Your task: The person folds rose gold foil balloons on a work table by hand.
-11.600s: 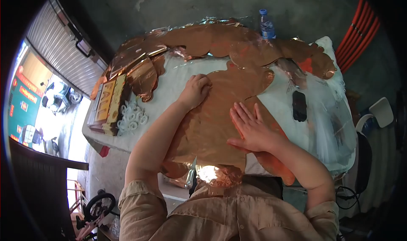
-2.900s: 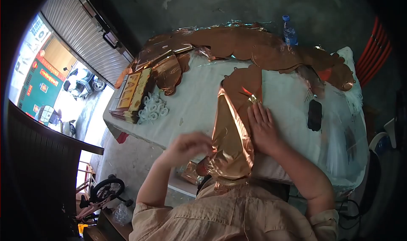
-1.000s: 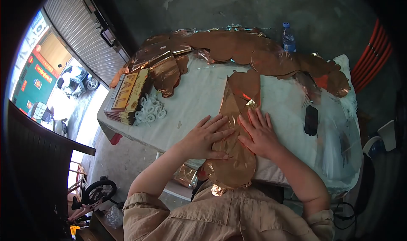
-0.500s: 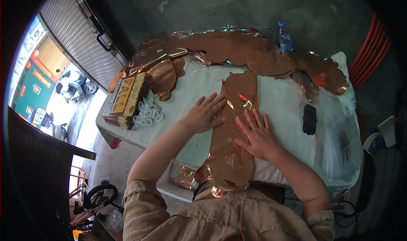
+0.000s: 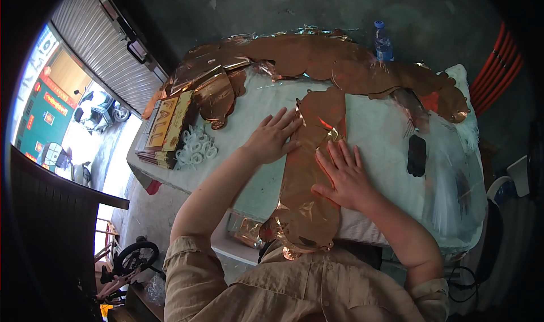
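A flat, uninflated copper-coloured foil balloon [image 5: 309, 208] lies lengthwise in front of me, its near end hanging over the table edge against my shirt. My left hand [image 5: 272, 139] is palm down with fingers stretched out, its fingertips on the balloon's left edge. On the right edge, my right hand [image 5: 347, 177] lies flat with the fingers spread, partly on the foil and partly on the cloth. Creases catch the light between the hands. Neither hand grips anything.
More copper foil balloons [image 5: 300, 55] are heaped along the table's far side. At left are printed packets [image 5: 167, 129] and white ribbon coils [image 5: 197, 146]. A dark phone-like object [image 5: 416, 156], clear plastic bags [image 5: 450, 197] and a water bottle [image 5: 383, 43] are to the right.
The view has shifted slightly. Both hands stay on the foil balloon in nearly the same places, with the right thumb and fingers a little more spread.
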